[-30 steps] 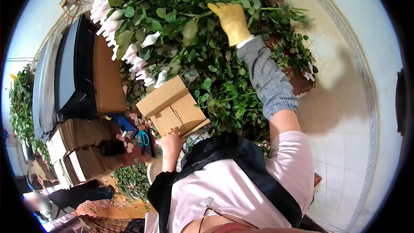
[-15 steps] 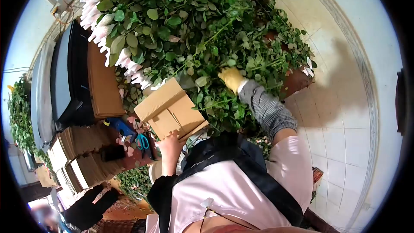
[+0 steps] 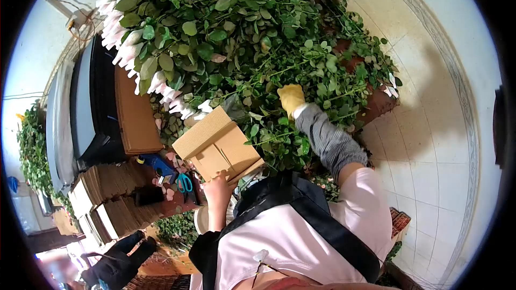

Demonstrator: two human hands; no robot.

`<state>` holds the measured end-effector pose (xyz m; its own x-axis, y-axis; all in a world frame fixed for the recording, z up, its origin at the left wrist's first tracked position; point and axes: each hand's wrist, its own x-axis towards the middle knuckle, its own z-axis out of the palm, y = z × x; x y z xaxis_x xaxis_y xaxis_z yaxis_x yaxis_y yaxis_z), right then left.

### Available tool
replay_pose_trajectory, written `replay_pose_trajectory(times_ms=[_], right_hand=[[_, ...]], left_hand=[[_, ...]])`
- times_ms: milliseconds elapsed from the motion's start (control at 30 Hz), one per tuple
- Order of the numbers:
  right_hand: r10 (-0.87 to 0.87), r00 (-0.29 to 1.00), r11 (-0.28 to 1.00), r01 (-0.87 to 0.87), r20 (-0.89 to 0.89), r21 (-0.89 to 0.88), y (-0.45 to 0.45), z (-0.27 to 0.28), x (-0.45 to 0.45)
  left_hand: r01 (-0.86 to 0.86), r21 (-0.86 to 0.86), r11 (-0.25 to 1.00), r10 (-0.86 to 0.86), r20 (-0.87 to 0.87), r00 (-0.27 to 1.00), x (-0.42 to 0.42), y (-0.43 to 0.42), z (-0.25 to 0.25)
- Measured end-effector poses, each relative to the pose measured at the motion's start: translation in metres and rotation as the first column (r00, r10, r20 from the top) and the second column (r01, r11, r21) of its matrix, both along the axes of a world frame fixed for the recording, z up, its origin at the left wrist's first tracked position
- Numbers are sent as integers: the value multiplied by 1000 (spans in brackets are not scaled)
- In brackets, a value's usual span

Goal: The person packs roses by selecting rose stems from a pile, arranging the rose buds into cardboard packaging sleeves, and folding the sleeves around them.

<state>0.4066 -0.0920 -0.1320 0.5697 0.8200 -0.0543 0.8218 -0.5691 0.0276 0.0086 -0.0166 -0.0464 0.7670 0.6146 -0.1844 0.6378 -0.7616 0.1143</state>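
My left hand is bare, its fingers closed on the lower edge of a folded piece of corrugated cardboard. A thin stem-like strip lies across the cardboard's face. My right hand, in a yellow glove with a grey sleeve behind it, reaches into a large pile of leafy rose stems. Its fingers are curled at the leaves, and what they grip is hidden. Pale pink and white wrapped flower heads line the pile's left side.
Stacked brown cardboard stands at the left, near turquoise scissors and a blue tool. Larger cardboard sheets lean behind. Another person shows at the lower left. Pale tiled floor lies to the right.
The view has shifted slightly. The cardboard in my left hand appears a little lower and further right. My gloved right hand stays among the stems, its arm slightly shifted.
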Motion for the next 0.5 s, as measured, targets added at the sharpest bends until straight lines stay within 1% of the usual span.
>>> replay_pose_trajectory(times_ms=[33, 67, 100, 133, 200, 267, 300, 367, 400, 433, 467, 500], right_hand=[[75, 992, 997, -76, -98, -7, 2, 5, 15], [48, 987, 998, -52, -153, -26, 5, 11, 24], [28, 978, 998, -38, -206, -45, 16, 41, 26], [74, 990, 986, -91, -119, -141, 29, 54, 27], [78, 995, 997, -79, -69, -2, 56, 85, 13], [161, 970, 977, -183, 182, 113, 77, 88, 5], [202, 934, 960, -248, 294, 128, 84, 72, 14], [240, 819, 921, -361, 521, 144, 98, 39, 33], [286, 879, 953, -304, 381, -14, 110, 30, 46], [302, 926, 948, -265, 228, -178, 117, 34, 47], [229, 961, 973, -223, 158, -53, 121, 38, 49], [238, 958, 971, -233, 159, -52, 125, 47, 51]], left_hand=[[1, -14, 1000, -1, -4, 1000, 2, 0, 3], [-3, -22, 1000, 3, -3, 1000, 6, 1, 5], [-11, -12, 1000, 11, 6, 1000, 9, 3, 5], [-19, -15, 1000, 19, 1, 1000, 7, 2, 6], [-23, -9, 1000, 23, 3, 1000, 4, 1, 3], [-28, 2, 1000, 28, -8, 1000, 5, 0, 3], [-23, 2, 1000, 23, 3, 1000, 6, 0, 4], [-15, 14, 1000, 15, 7, 1000, 5, 0, 4], [-5, 13, 1000, 5, 28, 1000, 5, 0, 4], [3, 13, 1000, -4, 49, 999, 4, 0, 5], [6, 37, 999, -6, -3, 1000, 4, 0, 5], [22, 52, 998, -23, 15, 1000, 2, 1, 1]])
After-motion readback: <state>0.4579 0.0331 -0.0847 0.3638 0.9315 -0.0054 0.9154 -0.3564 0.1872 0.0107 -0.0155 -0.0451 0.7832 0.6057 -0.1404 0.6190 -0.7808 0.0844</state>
